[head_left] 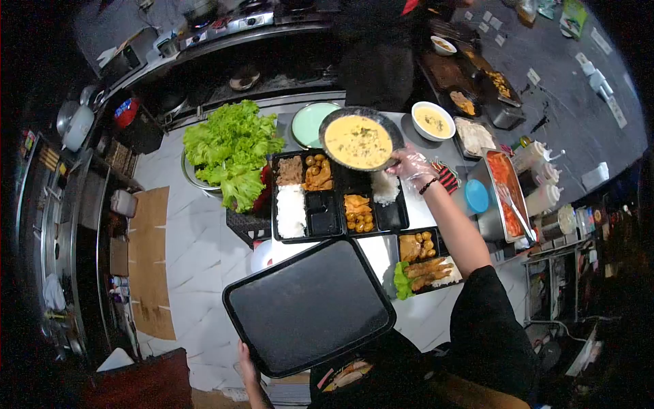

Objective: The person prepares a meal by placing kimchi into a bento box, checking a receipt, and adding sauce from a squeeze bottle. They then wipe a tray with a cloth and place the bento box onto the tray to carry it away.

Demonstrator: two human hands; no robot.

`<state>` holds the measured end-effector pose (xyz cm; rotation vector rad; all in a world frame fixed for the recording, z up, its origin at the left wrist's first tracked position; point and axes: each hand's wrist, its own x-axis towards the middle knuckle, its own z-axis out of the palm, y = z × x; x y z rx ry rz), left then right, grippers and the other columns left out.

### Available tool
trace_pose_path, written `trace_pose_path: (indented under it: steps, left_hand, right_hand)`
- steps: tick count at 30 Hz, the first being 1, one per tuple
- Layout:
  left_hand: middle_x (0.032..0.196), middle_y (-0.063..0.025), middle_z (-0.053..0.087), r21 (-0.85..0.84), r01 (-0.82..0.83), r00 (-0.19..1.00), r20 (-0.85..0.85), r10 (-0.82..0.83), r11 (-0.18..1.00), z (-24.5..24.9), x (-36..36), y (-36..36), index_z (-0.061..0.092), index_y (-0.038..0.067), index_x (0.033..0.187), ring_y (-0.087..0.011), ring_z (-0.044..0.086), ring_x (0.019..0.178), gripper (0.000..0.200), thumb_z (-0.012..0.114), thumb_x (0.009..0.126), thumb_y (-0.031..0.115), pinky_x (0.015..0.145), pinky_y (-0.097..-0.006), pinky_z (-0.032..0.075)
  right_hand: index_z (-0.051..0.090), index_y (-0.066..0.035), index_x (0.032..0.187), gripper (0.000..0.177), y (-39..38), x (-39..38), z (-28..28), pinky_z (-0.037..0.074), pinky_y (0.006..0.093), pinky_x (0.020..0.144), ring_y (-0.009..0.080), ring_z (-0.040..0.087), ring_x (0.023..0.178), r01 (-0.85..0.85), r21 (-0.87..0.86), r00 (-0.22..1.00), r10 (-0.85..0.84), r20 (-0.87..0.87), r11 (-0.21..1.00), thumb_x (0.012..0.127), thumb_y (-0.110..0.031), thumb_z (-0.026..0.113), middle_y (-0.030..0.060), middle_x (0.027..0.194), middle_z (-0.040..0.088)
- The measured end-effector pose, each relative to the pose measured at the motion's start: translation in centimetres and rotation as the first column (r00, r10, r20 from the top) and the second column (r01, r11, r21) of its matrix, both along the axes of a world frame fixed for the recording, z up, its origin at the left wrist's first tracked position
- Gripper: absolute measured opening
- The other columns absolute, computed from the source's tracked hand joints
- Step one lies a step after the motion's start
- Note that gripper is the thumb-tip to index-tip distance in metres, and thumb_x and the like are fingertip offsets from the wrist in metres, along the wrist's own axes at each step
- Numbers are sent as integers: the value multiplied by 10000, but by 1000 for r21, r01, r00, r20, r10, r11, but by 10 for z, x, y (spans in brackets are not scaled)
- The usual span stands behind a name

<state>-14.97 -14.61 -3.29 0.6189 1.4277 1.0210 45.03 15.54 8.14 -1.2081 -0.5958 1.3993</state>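
My right hand (413,168), in a clear glove, grips the rim of a dark bowl (359,138) of yellow soup with dark bits. The bowl is over the back of the compartment trays. In my left hand (246,361) is the lower left edge of a black rectangular tray (310,307), tilted and bare on top. Behind it lie a bento tray (291,211) with rice, meat and potatoes, a second one (359,211) partly under the bowl, and a third (426,262) with skewered-looking meat, lettuce and rice near my right forearm.
Lettuce (231,146) fills a bowl at the left. A green plate (306,126), a white soup bowl (433,121), a blue-lidded cup (477,196), a steel pan (505,191) with red food and tongs, and squeeze bottles (543,199) surround the work. Another person in dark clothes (378,61) stands opposite.
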Motion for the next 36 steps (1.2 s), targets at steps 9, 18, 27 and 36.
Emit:
trace_pose_path:
  steps: [9,18,27,36]
  left_hand:
    - [1204,-113,454,35,15,989,145,-20,999,-4,4,-3,374,39,1258,-268,450,1091,526,441,895,413,922,-413,356]
    - [1157,-91,488,44,-59,992,-113,64,997,-48,-12,-10,421,-15,1216,-206,451,1055,428,389,940,310,933,-322,328]
    - [1190,-113,463,17,-130,982,-134,131,991,-35,2,-9,372,-22,1250,-229,452,1073,501,400,930,363,929,-368,357]
    - [1169,-124,484,-88,-115,937,-339,79,989,11,32,2,404,-42,1227,-203,463,1054,516,403,929,379,916,-321,361]
  right_hand:
    - [606,27,987,216,-33,-11,25,551,249,653,182,569,908,-68,-12,952,68,299,998,778,36,549,128,1336,271]
    - [619,-99,1029,509,22,81,-66,314,429,982,365,335,1169,-72,204,654,-108,749,976,594,-323,759,131,1093,574]
    - [408,-58,1074,282,51,72,-31,500,322,413,256,611,724,386,88,910,-395,127,918,801,-11,463,115,989,547]
    - [355,-70,1162,368,72,82,-58,469,304,427,219,579,600,373,102,917,-383,108,922,816,-4,461,130,991,570]
